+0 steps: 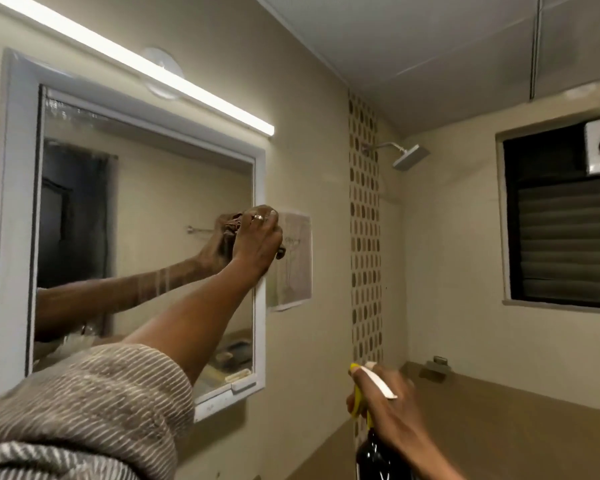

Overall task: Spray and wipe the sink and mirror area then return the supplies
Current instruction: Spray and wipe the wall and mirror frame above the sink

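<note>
The left hand [257,237] is raised to the right edge of the mirror [146,237], about halfway up its white frame [14,202]. Its fingers are curled and pressed around a dark bunched cloth [232,226], which it holds against the glass close to the frame; a ring shows on one finger. The striped sleeve [84,410] of that arm fills the lower left corner, and the arm and hand are reflected in the glass.

The right hand [385,400] is low, well to the right of the mirror and apart from it. It is wrapped around the neck of a spray bottle [371,452] with a dark body and a yellow and white trigger head.

A lit tube lamp [136,67] runs above the mirror. A sheet of paper [297,271] is stuck to the wall just beside the frame's right edge.
</note>
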The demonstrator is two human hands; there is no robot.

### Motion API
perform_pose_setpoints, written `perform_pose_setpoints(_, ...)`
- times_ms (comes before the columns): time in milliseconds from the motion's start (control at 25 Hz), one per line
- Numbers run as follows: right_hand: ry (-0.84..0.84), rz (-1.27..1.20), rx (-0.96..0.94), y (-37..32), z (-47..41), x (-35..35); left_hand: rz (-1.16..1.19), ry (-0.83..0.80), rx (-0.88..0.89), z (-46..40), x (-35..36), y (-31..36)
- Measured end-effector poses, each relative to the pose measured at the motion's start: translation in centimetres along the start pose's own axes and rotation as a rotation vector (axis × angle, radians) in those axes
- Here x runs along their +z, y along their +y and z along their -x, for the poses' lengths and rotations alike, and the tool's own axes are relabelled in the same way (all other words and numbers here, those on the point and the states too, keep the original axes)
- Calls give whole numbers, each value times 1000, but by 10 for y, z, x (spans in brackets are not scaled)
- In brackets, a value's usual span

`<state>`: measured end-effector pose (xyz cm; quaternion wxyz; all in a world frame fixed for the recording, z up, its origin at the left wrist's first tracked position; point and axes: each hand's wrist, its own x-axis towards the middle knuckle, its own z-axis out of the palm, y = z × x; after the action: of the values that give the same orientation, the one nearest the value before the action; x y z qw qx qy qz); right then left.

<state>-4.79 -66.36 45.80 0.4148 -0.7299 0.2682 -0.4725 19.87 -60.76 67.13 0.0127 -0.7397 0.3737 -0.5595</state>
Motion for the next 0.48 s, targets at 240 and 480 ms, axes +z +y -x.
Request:
perform_pose_setpoints(240, -8, 6, -132, 4, -12, 31, 71, -253, -100, 97, 40, 71)
perform_pose_setpoints(480, -31, 17, -169, 0, -11, 51, 164, -342, -82, 149, 64, 98)
